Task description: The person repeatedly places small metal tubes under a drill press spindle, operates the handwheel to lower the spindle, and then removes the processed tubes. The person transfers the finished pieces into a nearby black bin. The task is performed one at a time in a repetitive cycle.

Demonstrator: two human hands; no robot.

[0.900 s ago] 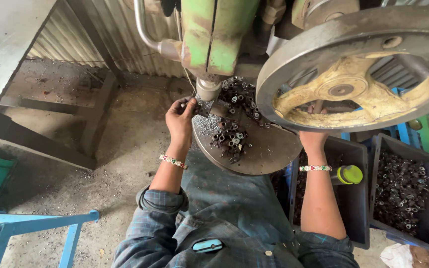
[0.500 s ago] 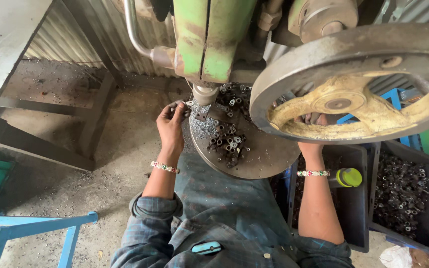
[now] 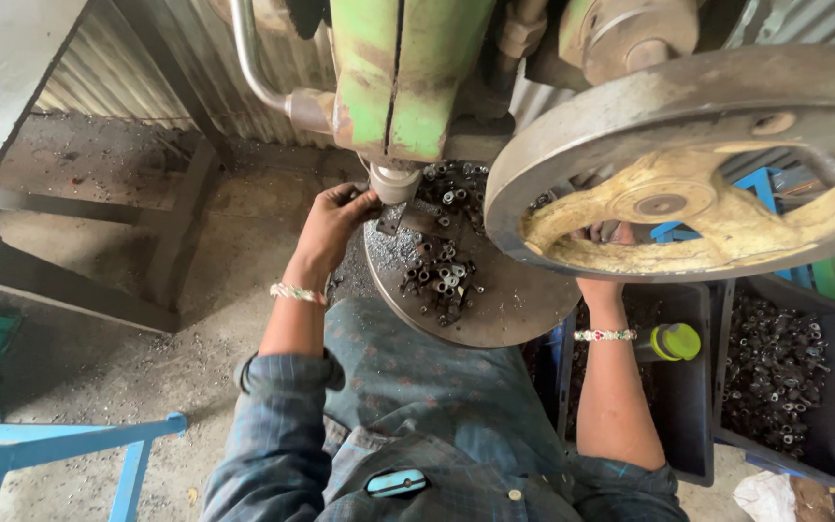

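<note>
Meanwhile the left hand [image 3: 332,224] had closed in under the ram [image 3: 394,182] — fingers pinched on a small part there; the right hand [image 3: 599,237], behind the flywheel [image 3: 698,155], stayed put — grip unclear.

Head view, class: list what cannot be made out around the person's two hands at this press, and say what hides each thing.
- Right hand: mostly hidden behind the flywheel; its grip cannot be told.
- Left hand: its fingertips meet the ram tip, but any piece held is too small to tell.
- Small metal parts on the round plate: too small to make out their shape.
- Right bin: cut off by the frame edge.
</note>
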